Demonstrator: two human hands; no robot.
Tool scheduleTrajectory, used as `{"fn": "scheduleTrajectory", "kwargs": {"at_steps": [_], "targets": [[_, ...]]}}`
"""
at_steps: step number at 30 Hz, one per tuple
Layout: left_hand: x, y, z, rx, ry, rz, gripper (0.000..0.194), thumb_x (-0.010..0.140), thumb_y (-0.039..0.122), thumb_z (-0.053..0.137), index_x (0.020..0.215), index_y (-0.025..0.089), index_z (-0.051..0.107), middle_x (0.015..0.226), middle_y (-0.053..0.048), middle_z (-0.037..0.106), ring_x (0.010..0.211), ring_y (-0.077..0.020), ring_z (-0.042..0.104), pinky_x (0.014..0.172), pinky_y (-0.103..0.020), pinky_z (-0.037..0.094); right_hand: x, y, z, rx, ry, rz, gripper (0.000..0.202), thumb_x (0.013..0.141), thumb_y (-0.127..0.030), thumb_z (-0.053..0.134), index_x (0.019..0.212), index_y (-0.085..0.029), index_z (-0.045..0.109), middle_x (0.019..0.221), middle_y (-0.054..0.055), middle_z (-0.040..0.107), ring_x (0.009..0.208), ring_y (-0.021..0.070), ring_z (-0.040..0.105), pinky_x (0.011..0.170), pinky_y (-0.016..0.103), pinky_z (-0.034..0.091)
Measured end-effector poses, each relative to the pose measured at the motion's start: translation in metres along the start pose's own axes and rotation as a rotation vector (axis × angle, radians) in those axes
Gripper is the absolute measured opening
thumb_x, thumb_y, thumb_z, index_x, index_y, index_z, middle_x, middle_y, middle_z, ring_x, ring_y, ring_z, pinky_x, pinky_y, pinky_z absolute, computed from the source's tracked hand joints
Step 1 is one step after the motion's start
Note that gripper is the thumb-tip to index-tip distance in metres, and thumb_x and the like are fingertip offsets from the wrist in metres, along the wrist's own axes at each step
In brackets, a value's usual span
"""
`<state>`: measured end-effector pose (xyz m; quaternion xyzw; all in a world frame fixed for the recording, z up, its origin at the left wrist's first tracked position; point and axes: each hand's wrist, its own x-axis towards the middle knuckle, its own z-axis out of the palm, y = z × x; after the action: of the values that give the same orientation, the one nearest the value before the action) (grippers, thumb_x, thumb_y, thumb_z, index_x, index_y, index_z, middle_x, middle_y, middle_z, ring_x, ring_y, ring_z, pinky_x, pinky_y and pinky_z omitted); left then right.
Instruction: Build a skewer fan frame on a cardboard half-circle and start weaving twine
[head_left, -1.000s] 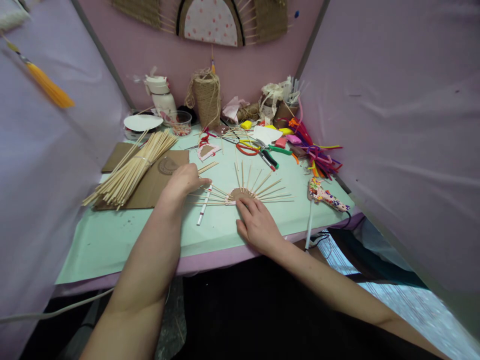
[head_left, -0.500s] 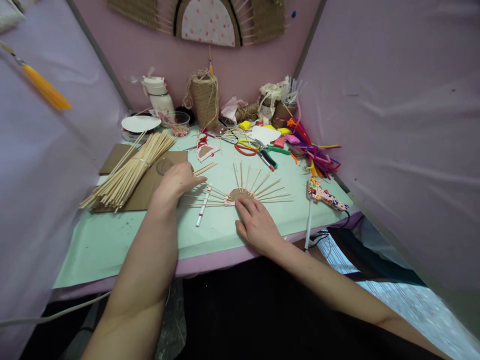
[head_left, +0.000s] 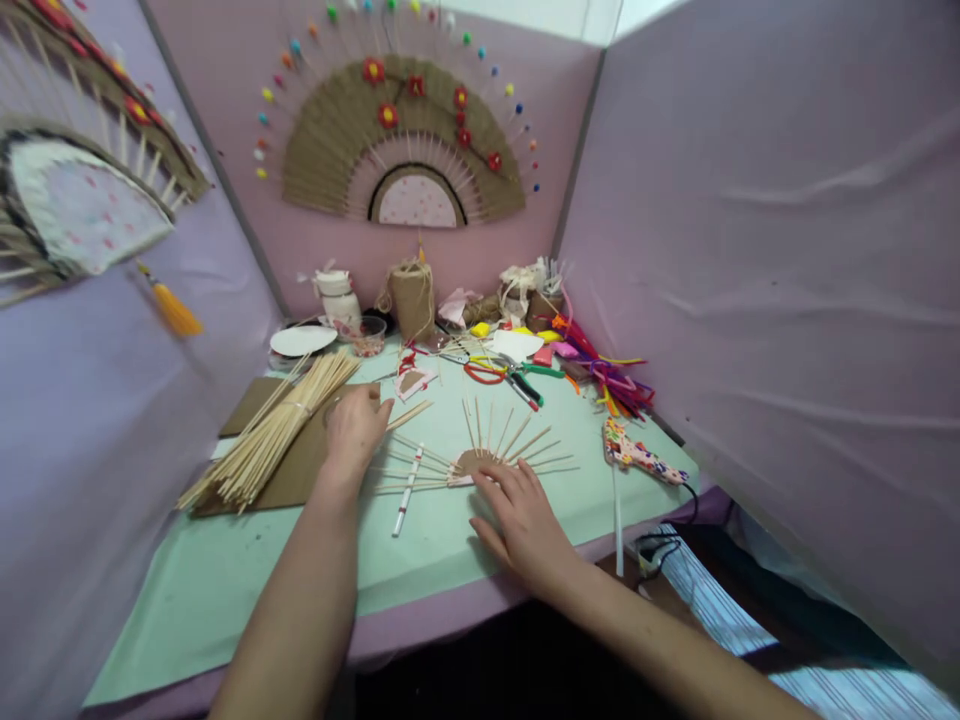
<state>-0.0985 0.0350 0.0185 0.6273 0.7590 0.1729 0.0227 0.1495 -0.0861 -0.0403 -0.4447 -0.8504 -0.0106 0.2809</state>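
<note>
My right hand (head_left: 529, 520) lies palm down, fingers stretched and thumb apart, its fingertips at the half-round cardboard piece (head_left: 474, 464). Thin wooden sticks (head_left: 525, 440) fan out from that piece on both sides and away from me. My left hand (head_left: 356, 425) is over the edge of a brown cardboard sheet (head_left: 292, 480), thumb apart from the index finger; its other fingers are mostly hidden. Beside its thumb are a few loose sticks (head_left: 411, 414), their left ends covered by the hand. A white marker (head_left: 408, 492) lies across the left-hand sticks of the fan.
A tied bundle of sticks (head_left: 277, 430) rests at left. Behind are scissors (head_left: 484, 373), green-handled pliers (head_left: 525, 375), a twine spool (head_left: 412, 300) and a white bottle (head_left: 337, 298). Pipe cleaners (head_left: 619, 385) and a patterned glue gun (head_left: 641, 455) lie at right.
The view has tilted up, showing more of the wall fan. My left hand has drawn a little left and away from me. My right fingers have spread and shifted slightly right.
</note>
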Motion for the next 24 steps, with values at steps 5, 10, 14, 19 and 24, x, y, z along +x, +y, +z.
{"fn": "scheduleTrajectory", "kwargs": {"at_steps": [5,10,14,19,24], "targets": [[0.000,-0.001,-0.002,-0.045,0.037,-0.007,0.032,0.089,0.036,0.042,0.101,0.019,0.066,0.105,-0.012,0.073,0.101,-0.0274,0.067,0.080,-0.033,0.047,0.030,0.026,-0.042,0.010,0.036,-0.046,0.022,0.092,-0.022,0.055,0.112,-0.019,0.065,0.109,0.009,0.069,0.104,0.0213,0.063,0.109,0.051,0.035],[0.000,-0.003,-0.003,-0.049,0.079,0.010,0.029,0.089,0.032,0.041,0.096,0.021,0.067,0.102,-0.010,0.073,0.098,-0.0250,0.067,0.078,-0.031,0.046,0.109,0.087,-0.071,-0.227,-0.148,0.111,0.020,0.094,-0.023,0.054,0.106,-0.018,0.069,0.106,0.008,0.071,0.105,0.0212,0.063,0.103,0.041,0.039],[0.001,-0.004,-0.001,-0.060,0.092,0.031,0.029,0.090,0.030,0.040,0.094,0.021,0.067,0.102,-0.010,0.073,0.095,-0.0247,0.067,0.077,-0.031,0.045,0.181,0.135,-0.054,-0.294,-0.242,0.201,0.022,0.096,-0.023,0.050,0.097,-0.015,0.071,0.102,0.010,0.071,0.100,0.0211,0.064,0.093,0.037,0.047],[0.002,-0.004,0.005,-0.093,0.148,0.018,0.026,0.088,0.027,0.042,0.089,0.018,0.066,0.095,-0.009,0.073,0.089,-0.0243,0.066,0.072,-0.032,0.042,0.242,0.170,-0.005,-0.333,-0.388,0.275,0.032,0.094,-0.036,0.058,0.120,-0.017,0.060,0.121,0.008,0.061,0.103,0.0205,0.062,0.088,0.042,0.053],[0.002,-0.006,0.010,-0.121,0.171,0.012,0.025,0.090,0.028,0.044,0.086,0.018,0.066,0.091,-0.008,0.072,0.086,-0.0247,0.066,0.070,-0.031,0.040,0.271,0.184,0.033,-0.342,-0.489,0.310,0.034,0.094,-0.036,0.059,0.123,-0.018,0.058,0.124,0.009,0.059,0.104,0.0213,0.062,0.088,0.042,0.054]]}}
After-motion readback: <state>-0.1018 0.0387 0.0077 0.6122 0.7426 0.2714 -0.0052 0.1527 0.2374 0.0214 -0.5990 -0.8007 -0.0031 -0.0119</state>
